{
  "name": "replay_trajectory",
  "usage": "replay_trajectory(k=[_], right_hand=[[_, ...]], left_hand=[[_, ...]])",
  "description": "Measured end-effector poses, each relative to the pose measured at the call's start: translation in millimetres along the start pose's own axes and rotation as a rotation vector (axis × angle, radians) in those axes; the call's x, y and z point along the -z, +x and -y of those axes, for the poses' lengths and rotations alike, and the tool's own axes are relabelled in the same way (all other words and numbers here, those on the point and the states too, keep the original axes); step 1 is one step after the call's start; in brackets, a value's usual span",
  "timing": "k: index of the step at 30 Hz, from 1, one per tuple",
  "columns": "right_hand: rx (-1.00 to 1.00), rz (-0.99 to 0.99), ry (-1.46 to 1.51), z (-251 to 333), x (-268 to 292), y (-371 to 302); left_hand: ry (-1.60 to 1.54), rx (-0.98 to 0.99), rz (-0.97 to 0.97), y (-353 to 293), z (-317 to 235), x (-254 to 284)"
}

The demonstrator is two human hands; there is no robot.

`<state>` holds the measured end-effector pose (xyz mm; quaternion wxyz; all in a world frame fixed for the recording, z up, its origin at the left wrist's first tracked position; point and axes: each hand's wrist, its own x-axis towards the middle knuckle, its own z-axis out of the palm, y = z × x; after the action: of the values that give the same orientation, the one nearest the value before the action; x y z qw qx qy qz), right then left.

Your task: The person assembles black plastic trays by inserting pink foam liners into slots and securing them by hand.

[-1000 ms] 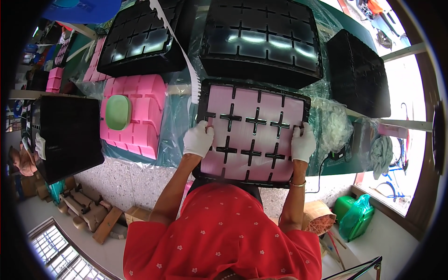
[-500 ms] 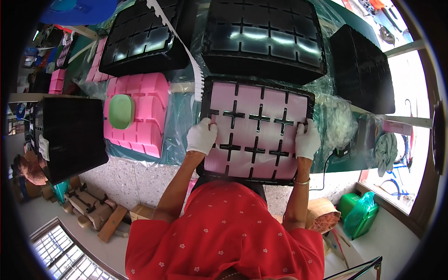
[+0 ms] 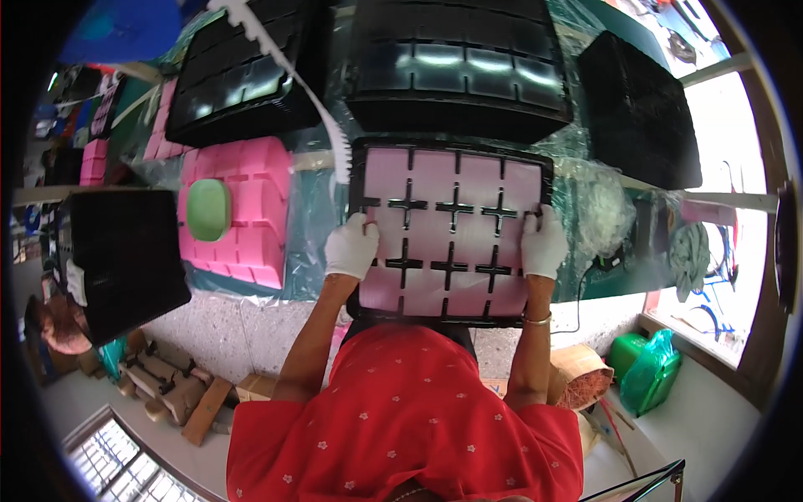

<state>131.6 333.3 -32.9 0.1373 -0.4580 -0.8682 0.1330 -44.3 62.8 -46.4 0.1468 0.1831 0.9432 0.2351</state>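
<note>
Black tray [image 3: 452, 147] pinched from both sides
Left hand [image 3: 351, 249] at its left, right hand [image 3: 544, 244] opposite; long axis seemingly left to right.

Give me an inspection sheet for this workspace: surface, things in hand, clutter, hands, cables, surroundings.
Surface: green table, partly covered with clear plastic.
Things in hand: black-framed tray with pink panels and black crosses.
Clutter: pink molded pieces bearing a green bowl; black tray stacks; crumpled plastic.
Hands: left hand and right hand, white-gloved, grip opposite sides.
Cables: dark cable hanging off the table's edge, right.
Surroundings: speckled floor; barred window, lower left.
</note>
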Motion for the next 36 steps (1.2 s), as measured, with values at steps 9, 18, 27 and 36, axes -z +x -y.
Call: replay_trajectory(k=[9, 18, 27, 36], right_hand=[[-0.021, 0.014, -0.032, -4, -10, 1], [-0.007, 0.038, -0.069, -6, -8, 3], [-0.004, 0.010, -0.047, -4, -7, 2], [0.170, -0.198, -0.168, 12, 13, 4]], left_hand=[[0.004, 0.046, 0.069, 1, 9, 3], [0.006, 0.034, 0.045, 0, 6, 2], [0.015, 0.048, 0.039, 0, 6, 2], [-0.004, 0.051, 0.035, -1, 3, 5]])
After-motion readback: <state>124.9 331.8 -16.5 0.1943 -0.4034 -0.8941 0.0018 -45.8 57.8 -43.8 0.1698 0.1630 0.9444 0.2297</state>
